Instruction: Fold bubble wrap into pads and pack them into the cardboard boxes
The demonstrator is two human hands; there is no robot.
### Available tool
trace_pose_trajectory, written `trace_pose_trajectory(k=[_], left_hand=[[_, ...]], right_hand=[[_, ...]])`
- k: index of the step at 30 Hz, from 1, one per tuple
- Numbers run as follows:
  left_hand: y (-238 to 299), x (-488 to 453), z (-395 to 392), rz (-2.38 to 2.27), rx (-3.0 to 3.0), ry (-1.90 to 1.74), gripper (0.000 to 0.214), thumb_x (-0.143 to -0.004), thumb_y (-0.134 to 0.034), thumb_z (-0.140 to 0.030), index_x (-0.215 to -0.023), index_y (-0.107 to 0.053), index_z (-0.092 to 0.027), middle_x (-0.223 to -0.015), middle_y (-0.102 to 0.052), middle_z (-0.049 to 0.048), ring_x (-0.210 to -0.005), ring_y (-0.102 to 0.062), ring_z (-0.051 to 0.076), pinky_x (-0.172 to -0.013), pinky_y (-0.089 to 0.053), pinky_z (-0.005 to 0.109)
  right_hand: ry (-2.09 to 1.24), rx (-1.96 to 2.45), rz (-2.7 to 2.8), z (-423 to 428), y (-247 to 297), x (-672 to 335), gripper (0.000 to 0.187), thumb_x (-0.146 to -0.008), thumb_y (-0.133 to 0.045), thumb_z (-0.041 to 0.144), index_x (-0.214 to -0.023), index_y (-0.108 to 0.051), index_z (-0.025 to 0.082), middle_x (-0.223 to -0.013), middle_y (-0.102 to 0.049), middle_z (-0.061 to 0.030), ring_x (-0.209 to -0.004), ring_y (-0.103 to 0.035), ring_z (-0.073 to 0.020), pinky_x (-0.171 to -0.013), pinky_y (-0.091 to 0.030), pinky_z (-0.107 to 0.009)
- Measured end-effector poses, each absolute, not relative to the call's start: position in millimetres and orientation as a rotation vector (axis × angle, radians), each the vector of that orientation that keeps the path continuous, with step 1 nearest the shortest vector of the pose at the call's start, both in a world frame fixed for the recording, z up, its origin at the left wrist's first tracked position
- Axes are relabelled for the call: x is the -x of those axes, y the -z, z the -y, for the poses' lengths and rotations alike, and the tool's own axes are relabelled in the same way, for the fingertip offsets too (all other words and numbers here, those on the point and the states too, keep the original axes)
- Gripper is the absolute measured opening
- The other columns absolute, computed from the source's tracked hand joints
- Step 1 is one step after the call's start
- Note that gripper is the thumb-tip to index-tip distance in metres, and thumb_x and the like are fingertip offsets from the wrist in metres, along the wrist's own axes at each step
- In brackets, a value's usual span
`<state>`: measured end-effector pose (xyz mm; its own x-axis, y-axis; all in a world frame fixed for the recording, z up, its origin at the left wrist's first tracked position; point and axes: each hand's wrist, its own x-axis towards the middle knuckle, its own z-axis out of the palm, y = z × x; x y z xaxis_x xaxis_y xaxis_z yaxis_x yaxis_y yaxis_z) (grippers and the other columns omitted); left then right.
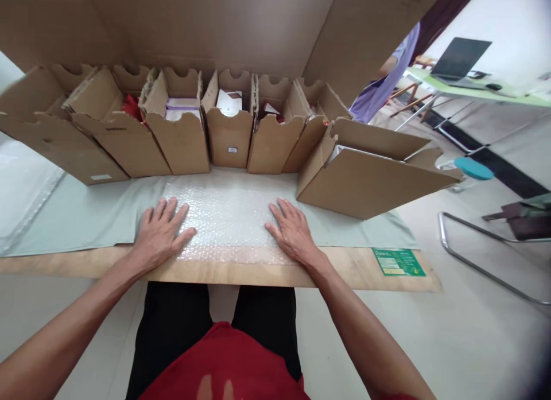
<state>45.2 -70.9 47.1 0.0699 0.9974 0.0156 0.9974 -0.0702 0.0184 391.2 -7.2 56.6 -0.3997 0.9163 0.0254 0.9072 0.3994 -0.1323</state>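
A sheet of bubble wrap (228,222) lies flat on the pale green cloth, its near edge over the bare wood of the table. On its left edge rests my left hand (160,230), palm down with the fingers spread. My right hand (293,230) lies the same way on the sheet's right edge, also open. Neither hand grips anything. Just beyond the right hand stands a cardboard box (365,182) set at an angle, with something white inside.
Several open cardboard bins (185,144) line the back, some holding red, white or purple-edged items, before a tall cardboard panel (215,27). Clear plastic (26,193) lies at far left. A green label (398,262) sits at the table's right front. Right: a person's purple garment (379,93), a laptop (458,61).
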Motion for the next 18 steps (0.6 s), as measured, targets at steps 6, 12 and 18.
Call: trace_pose_trajectory(k=[6, 12, 18], left_hand=[[-41, -31, 90, -2.247, -2.281, -0.054, 0.071, -0.1, -0.033, -0.057, -0.155, -0.044, -0.015, -0.165, -0.035, 0.0218, -0.153, -0.028, 0.044, -0.12, -0.024, 0.061], [-58, -53, 91, -2.261, -2.276, -0.194, 0.065, -0.101, -0.036, -0.053, -0.151, -0.048, -0.013, -0.166, -0.031, 0.0248, -0.155, -0.026, 0.042, -0.121, -0.023, 0.063], [-72, -118, 56, -1.85, -2.422, -0.194, 0.066, -0.104, -0.035, -0.053, -0.158, -0.037, -0.014, -0.169, -0.028, 0.0187, -0.158, -0.021, 0.031, -0.127, -0.02, 0.051]], right_hand=[[-0.049, 1.772, 2.437, 16, -52, -427, 0.055, -0.104, -0.04, 0.04, -0.15, -0.051, 0.012, -0.161, -0.043, -0.0183, -0.151, -0.037, -0.0331, -0.119, -0.032, -0.052], [-0.001, 1.531, 2.44, 32, -71, -387, 0.05, -0.104, -0.042, 0.04, -0.146, -0.054, 0.017, -0.161, -0.044, -0.0172, -0.151, -0.035, -0.0339, -0.116, -0.034, -0.052], [-0.203, 1.24, 2.668, 18, -75, -308, 0.052, -0.1, -0.047, 0.027, -0.151, -0.049, 0.014, -0.163, -0.041, -0.0156, -0.152, -0.035, -0.0302, -0.118, -0.035, -0.047]])
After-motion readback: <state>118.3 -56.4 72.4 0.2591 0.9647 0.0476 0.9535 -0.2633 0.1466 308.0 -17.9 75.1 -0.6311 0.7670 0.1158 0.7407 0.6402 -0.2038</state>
